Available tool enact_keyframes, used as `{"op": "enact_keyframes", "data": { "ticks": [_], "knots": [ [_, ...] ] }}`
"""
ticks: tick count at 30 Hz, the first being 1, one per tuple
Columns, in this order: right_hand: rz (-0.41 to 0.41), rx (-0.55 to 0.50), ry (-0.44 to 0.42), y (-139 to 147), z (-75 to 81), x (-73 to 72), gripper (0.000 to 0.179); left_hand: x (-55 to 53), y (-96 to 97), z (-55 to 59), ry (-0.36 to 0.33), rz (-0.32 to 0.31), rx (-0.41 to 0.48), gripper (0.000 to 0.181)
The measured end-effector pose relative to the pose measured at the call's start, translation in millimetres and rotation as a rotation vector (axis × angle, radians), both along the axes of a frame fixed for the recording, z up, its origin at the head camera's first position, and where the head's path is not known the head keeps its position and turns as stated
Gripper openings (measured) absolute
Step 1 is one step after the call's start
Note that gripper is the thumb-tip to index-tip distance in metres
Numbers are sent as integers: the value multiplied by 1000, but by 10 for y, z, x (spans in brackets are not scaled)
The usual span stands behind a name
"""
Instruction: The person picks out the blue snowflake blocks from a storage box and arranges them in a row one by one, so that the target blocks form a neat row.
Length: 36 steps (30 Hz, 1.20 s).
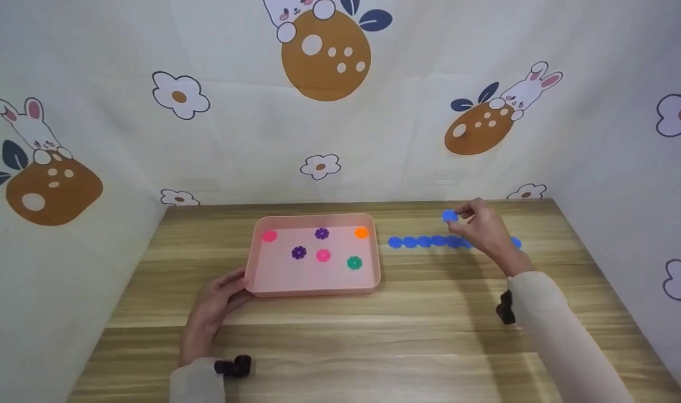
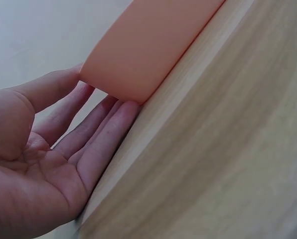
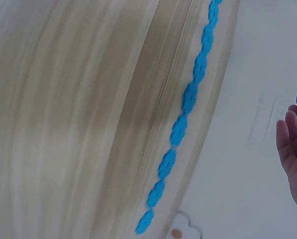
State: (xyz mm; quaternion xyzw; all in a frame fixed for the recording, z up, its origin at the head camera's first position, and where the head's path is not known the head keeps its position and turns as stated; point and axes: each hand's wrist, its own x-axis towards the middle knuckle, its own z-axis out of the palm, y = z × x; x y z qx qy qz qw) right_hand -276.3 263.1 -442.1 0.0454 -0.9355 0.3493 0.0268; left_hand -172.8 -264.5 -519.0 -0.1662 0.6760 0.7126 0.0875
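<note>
My right hand [image 1: 483, 229] pinches a blue flower-shaped plastic disc [image 1: 449, 216] between thumb and fingertips, raised over the table. In the right wrist view that disc shows edge-on at the far right. Below it runs a row of blue flower discs [image 1: 410, 242], partly hidden by the hand in the head view; in the right wrist view the blue row [image 3: 178, 130] forms a long line. My left hand [image 1: 220, 296] touches the near left corner of a pink tray [image 1: 312, 292], its fingers extended against the outside [image 2: 96, 134].
Inside the tray lie pink [image 1: 323, 255], purple [image 1: 299, 252], orange [image 1: 362, 233] and green [image 1: 354, 262] flower discs, spaced apart. The wooden table [image 1: 374, 347] ends at a patterned cloth wall [image 1: 234, 151] behind, with more cloth at both sides.
</note>
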Motion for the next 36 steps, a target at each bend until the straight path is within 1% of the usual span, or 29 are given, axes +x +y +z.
{"op": "enact_keyframes", "data": {
  "ticks": [2,4,6,10,15,17,20,23,26,30,31,36],
  "knots": [
    [-33,9,13,134,-3,11,42,-1,-5,1,12,1,6,51],
    [-63,14,22,272,-10,27,42,-5,-11,5,17,-11,6,52],
    [-89,15,28,419,-24,39,43,-8,-16,9,27,-6,14,52],
    [-146,23,12,740,-57,67,46,-11,-38,17,22,6,5,52],
    [-259,65,-36,1133,-153,127,49,3,-52,11,7,5,6,50],
    [-291,79,-67,1254,-211,149,50,8,-49,7,4,12,9,49],
    [-316,84,-139,1398,-290,171,54,8,-51,-2,4,16,8,50],
    [-335,80,-218,1482,-364,179,57,10,-52,-3,-1,12,1,51],
    [-334,85,-255,1519,-442,181,58,12,-49,-7,-3,19,4,51],
    [-307,97,-251,1522,-547,193,54,13,-32,-17,-8,35,14,51],
    [-303,89,-253,1521,-565,200,54,13,-30,-19,-2,27,16,53],
    [-313,48,-267,1510,-604,188,55,9,-25,-20,15,27,25,53]
  ]
}}
